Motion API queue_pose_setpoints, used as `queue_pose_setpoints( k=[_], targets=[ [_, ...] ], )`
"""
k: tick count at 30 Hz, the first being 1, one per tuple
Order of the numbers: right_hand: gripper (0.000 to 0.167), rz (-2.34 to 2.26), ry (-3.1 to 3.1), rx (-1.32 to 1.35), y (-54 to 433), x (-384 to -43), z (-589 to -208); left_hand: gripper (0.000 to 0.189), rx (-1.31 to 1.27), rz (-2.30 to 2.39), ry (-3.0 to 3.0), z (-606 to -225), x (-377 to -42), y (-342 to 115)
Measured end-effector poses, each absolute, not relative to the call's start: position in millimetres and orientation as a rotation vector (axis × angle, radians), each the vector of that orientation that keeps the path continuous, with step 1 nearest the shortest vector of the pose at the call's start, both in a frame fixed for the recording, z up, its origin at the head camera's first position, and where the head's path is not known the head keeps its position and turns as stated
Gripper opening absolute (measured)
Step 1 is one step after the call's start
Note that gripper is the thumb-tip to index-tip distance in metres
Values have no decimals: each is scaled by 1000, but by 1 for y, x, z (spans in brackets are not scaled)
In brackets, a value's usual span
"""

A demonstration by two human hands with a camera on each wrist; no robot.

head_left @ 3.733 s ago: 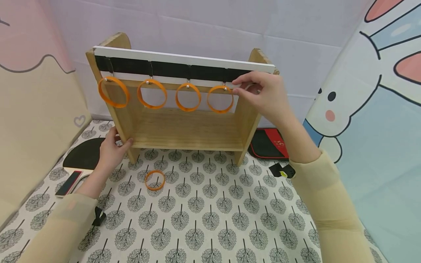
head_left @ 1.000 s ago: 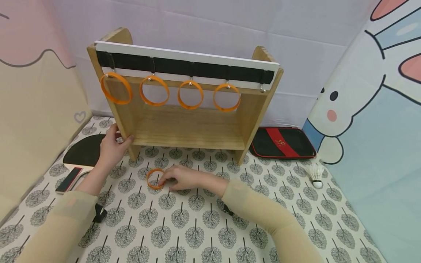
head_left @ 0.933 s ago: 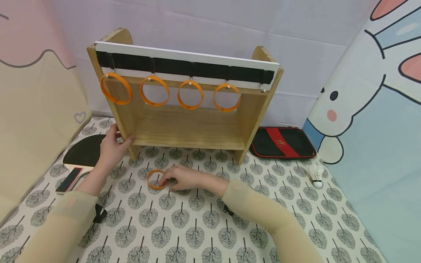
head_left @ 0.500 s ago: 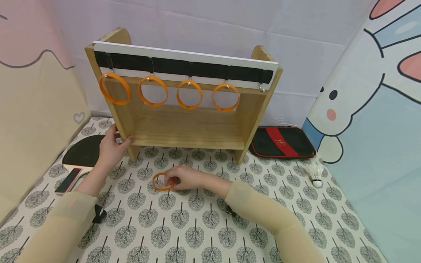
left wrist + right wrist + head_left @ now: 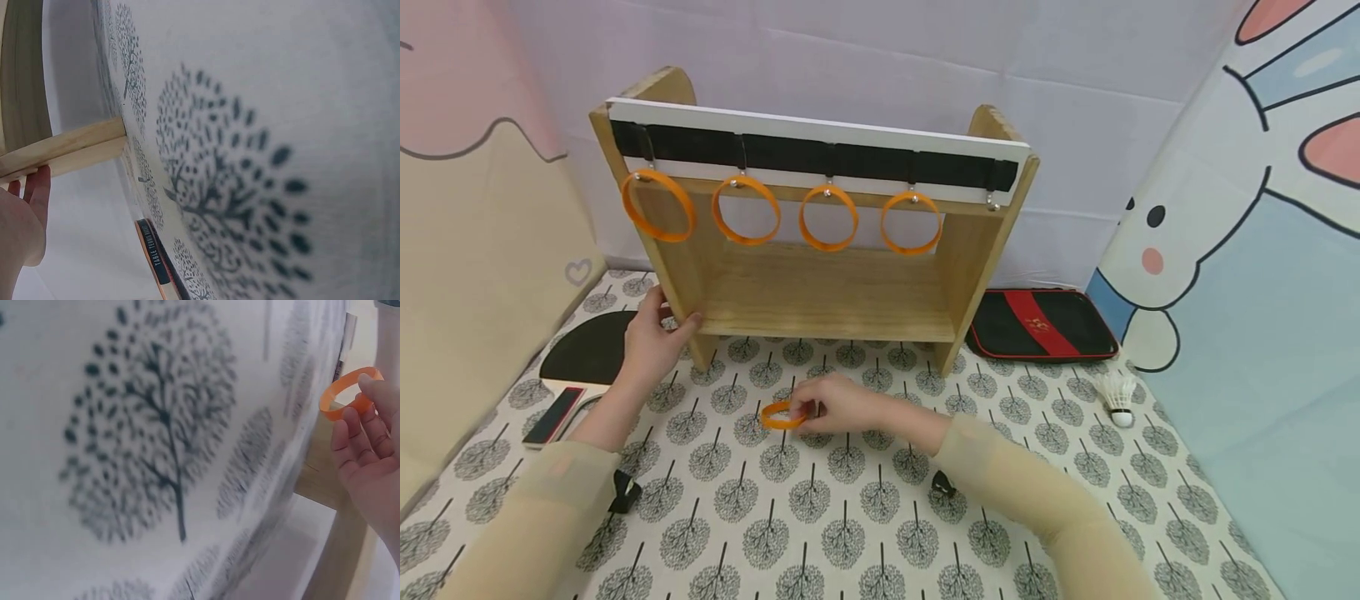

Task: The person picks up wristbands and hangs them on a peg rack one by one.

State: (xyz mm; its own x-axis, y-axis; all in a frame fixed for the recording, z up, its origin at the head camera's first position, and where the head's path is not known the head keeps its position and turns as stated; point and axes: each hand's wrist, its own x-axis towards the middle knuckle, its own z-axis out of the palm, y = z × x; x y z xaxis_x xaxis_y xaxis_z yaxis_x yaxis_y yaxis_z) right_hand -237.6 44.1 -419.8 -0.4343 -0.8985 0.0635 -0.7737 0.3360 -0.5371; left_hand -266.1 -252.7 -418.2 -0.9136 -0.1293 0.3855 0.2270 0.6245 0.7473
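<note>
In the head view my right hand [image 5: 842,403] pinches an orange ring [image 5: 772,415], a thin band like a silicone wristband, low over the cloth. The right wrist view shows the ring [image 5: 329,400] between the thumb and fingers. My left hand [image 5: 653,337] grips the lower left side of a wooden shelf [image 5: 835,292], thumb in front and fingers round the edge. Along the shelf's top front runs a white rail with a black strip [image 5: 790,152]. Several similar orange bands [image 5: 744,210] hang from its small metal hooks. The rightmost hook [image 5: 992,202] carries no band.
A table tennis bat [image 5: 583,350] lies beside my left forearm. Right of the shelf is a black and red case [image 5: 1043,325], with a shuttlecock [image 5: 1117,398] nearer me. A tree-printed cloth [image 5: 850,533] covers the table.
My right hand came down from the right end of the rail to the band on the cloth, took it between its fingers and drew it rightward, tilting it. The left hand stayed on the shelf.
</note>
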Motion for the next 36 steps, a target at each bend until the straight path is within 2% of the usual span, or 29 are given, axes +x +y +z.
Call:
queue_pose_setpoints(
  k=[16,36],
  targets=[
    [14,-812,2441,-1548,77,-219,-378,53,-97,-1190,-2440,-419,-263,-253],
    [22,-932,2632,-1659,139,-203,-291,55,-70,-1165,-2466,-415,-264,-252]
  ],
)
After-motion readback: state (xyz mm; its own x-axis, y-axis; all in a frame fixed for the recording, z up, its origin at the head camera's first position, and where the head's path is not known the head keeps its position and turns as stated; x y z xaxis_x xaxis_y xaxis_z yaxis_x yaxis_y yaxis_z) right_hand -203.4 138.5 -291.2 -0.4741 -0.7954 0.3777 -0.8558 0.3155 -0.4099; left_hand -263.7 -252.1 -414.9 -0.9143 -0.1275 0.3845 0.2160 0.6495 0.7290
